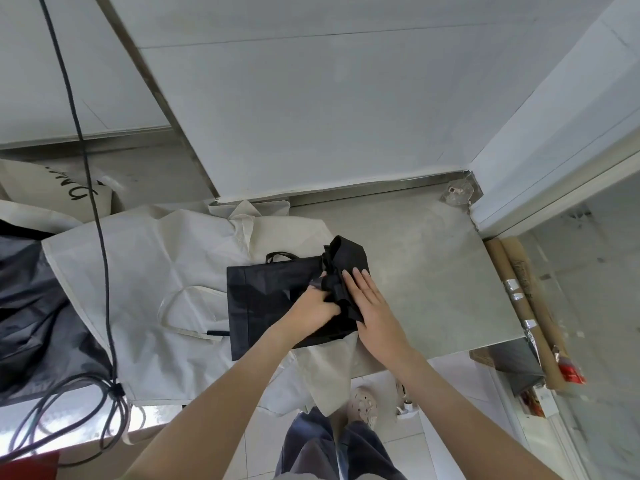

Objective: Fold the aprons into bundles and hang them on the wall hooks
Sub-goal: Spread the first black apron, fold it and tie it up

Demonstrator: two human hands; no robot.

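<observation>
1. A person's left hand [313,308] grips a bunched fold of a black apron [266,299] at the centre of a steel counter [433,265], its fingers curled into the cloth.
2. The right hand [372,306], just at the left hand's 3 o'clock, lies flat on the same apron with its fingers straight and close together, pressing the fabric down.
3. The black apron is partly folded. A flat rectangle stretches toward 9 o'clock, a strap loop shows at its 12 o'clock edge, and a thicker folded end rises at 1 o'clock from the hands.
4. It rests on a cream apron [156,271], which is spread toward 9 o'clock and hangs over the counter's near edge at 6 o'clock.
5. A dark cable [93,202] drops from 11 o'clock and coils at 8 o'clock, beside a dark plastic sheet [31,306] at 9 o'clock.
6. Cardboard tubes [519,306] lie at 3 o'clock along the counter's right edge.
7. A clear plastic fitting [457,194] sits at 1 o'clock, in the corner below the white wall [329,98].
</observation>
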